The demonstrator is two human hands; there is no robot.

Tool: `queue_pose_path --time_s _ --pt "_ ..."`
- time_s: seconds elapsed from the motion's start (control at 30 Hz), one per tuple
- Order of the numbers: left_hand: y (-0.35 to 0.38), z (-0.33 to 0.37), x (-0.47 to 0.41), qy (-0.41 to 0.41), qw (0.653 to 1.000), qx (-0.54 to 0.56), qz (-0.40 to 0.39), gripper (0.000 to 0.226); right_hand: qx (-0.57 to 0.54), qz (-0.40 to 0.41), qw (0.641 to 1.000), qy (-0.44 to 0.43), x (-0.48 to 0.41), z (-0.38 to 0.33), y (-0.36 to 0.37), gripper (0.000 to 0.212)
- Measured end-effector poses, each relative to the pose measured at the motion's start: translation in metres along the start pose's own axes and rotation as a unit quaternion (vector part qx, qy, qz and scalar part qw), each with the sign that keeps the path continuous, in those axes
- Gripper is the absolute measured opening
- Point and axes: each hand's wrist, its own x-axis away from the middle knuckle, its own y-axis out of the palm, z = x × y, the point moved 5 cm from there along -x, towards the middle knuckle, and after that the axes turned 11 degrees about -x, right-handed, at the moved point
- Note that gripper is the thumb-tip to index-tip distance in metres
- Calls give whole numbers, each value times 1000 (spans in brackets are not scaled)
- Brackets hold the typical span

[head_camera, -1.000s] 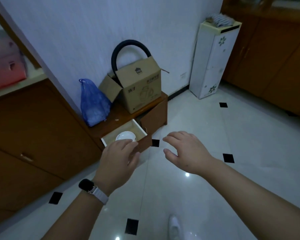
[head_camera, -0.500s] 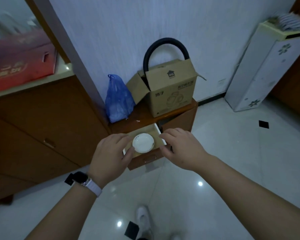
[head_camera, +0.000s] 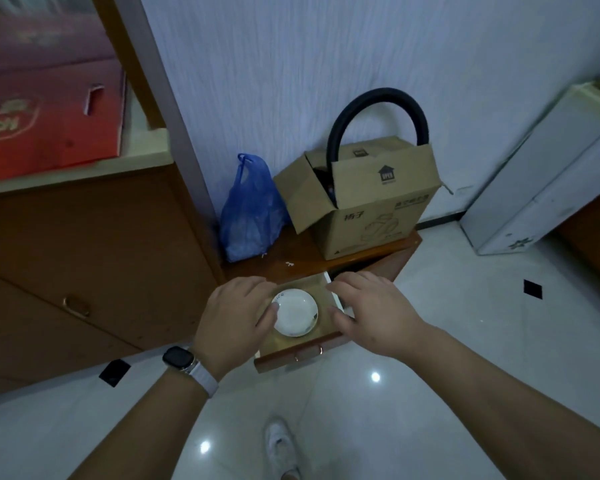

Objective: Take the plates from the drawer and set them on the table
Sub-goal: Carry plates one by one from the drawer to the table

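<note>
White plate [head_camera: 296, 315] in the drawer [head_camera: 284, 358]: my left hand [head_camera: 236, 318] touches nine o'clock, right hand [head_camera: 376, 313] beside three, both unclenched.

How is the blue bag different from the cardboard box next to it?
The blue bag is soft and crumpled; the cardboard box is stiff with straight sides. The blue bag is smaller than the cardboard box. The bag's handles are gathered at its top, while the box's flaps are open with a black hose arching out. Both sit on the wooden cabinet top by the wall.
</note>
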Motion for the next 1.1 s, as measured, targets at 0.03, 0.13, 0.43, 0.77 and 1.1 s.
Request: queue_pose_path --time_s 0.03,0.13,0.43,0.77,1.1 --pt "2 -7 -11 3 1000 4 1 33 1 3 1000 2 -13 0 -2 41" --pt "8 -25 -39 14 1000 4 -5 35 0 9 1000 6 -43 0 -2 41" --pt "38 -45 -80 8 999 -1 -32 34 -24 -14 999 16 -97 24 11 47" --pt "161 -44 -105 2 999 2 -47 35 -40 -74 996 -1 -153 134 107 54" --pt "446 -90 -87 -25 992 -63 -102 42 -54 -91 994 -17 -215 276 339 47"
